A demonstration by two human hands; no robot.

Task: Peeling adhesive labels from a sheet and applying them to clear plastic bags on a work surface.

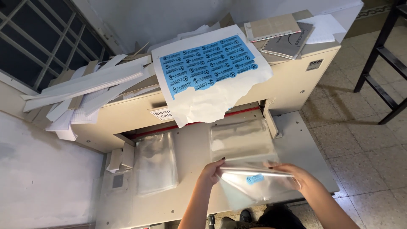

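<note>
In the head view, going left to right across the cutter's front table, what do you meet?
Left stack of clear bags → left hand → clear bag with a blue sticker, held by both hands → right hand. A second clear stack lies just behind the hands, so its place is unclear.

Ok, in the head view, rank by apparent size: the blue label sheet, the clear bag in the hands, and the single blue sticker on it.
1. blue label sheet, largest.
2. clear bag, smaller, though nearer the camera.
3. blue sticker, by far the smallest.
</note>
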